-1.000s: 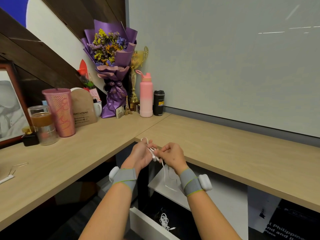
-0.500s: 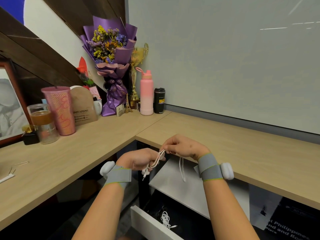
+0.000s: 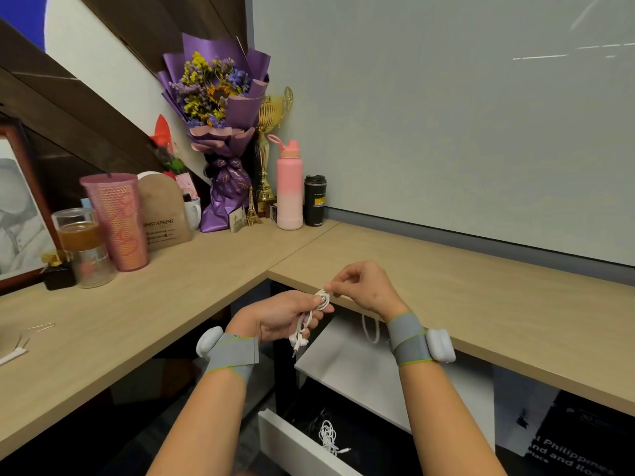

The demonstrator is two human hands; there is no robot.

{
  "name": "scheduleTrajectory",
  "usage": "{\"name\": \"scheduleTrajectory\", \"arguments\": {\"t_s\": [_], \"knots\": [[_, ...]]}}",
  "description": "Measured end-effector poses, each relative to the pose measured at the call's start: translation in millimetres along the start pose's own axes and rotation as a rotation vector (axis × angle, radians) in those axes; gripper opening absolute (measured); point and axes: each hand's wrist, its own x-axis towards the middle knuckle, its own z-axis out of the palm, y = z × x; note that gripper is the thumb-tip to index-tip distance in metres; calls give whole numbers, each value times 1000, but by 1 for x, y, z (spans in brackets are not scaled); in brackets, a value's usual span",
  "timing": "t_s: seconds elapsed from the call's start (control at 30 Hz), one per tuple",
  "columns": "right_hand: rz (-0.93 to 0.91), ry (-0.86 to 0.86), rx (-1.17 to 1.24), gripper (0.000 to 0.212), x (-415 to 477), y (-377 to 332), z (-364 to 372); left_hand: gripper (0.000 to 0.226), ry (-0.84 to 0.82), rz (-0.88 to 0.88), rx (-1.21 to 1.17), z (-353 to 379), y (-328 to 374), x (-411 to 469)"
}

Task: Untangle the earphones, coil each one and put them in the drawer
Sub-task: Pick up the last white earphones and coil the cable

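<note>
My left hand [image 3: 281, 316] grips a white earphone [image 3: 311, 321] whose cord is looped over its fingers, with the buds and plug hanging below. My right hand [image 3: 364, 286] pinches the cord at the loop's top; a slack loop of the cord hangs under that wrist. Both hands hover in front of the desk corner, above an open white drawer [image 3: 302, 448]. A second white earphone [image 3: 330, 438] lies coiled inside the drawer.
A wooden L-shaped desk [image 3: 446, 280] surrounds my hands. At the back corner stand a purple bouquet [image 3: 220, 132], a trophy [image 3: 268, 146], a pink bottle [image 3: 289, 187] and a black cup [image 3: 314, 201]. Tumblers [image 3: 117, 221] and a picture frame [image 3: 17, 214] stand at the left.
My right hand has carried the cord round my left hand's fingers, forming a tighter loop. Less cord hangs loose below than before.
</note>
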Motion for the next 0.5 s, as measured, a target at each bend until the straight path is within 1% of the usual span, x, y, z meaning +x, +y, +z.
{"name": "scheduleTrajectory", "arguments": {"t_s": [0.1,0.17,0.23,0.3,0.33,0.4,0.47,0.5], "knots": [[46,-19,-74,23,-3,2,-8,25,57,29,22,-5,-4,-1],[67,-97,-65,22,-5,-1,-8,25,171,18,-2,-5,-6,1],[63,-169,-7,17,-9,-6,1,25,306,23,-105,-1,-7,8],[37,-214,-39,23,-11,-8,16,25,422,48,-212,6,-7,17],[35,-199,-76,24,-12,-7,25,26,467,63,-267,8,-8,22],[75,-47,-88,21,-14,-3,41,28,525,91,-381,9,-11,30],[123,95,11,13,-16,-1,57,30,573,90,-478,7,-12,34],[121,124,44,10,-18,0,63,32,580,84,-534,5,-12,36]]}}
